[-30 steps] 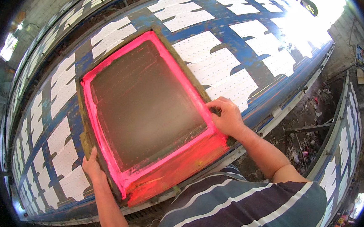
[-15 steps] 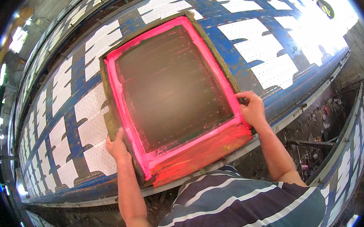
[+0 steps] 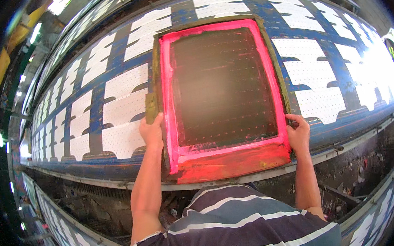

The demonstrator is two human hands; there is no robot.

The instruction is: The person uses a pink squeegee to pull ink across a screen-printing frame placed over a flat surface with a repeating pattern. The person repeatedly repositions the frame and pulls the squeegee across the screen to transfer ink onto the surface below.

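A screen-printing frame (image 3: 222, 89) lies flat over the long table in front of me. Its dark mesh is bordered in bright pink, with a red-smeared strip along the near end. My left hand (image 3: 152, 134) is closed on the frame's left edge, thumb up, just below a small olive-brown tab (image 3: 151, 109) on that side. On the right edge, my right hand (image 3: 299, 133) grips low down, with its index finger bent against the rim. Whatever lies beneath the frame is hidden. Flat white cut pieces with small dots (image 3: 129, 98) rest on either side of it.
The blue, worn table (image 3: 328, 136) carries rows of more white pieces. A metal rail (image 3: 336, 153) runs along its near edge. Beyond it are a littered floor gap (image 3: 362, 168) and another table with white pieces (image 3: 371, 202). A round black object (image 3: 392, 51) is at far right.
My view has turned, so the frame and table appear straighter and further right. The frame seems slightly nearer the white pieces on its right. Both hands keep hold of its sides.
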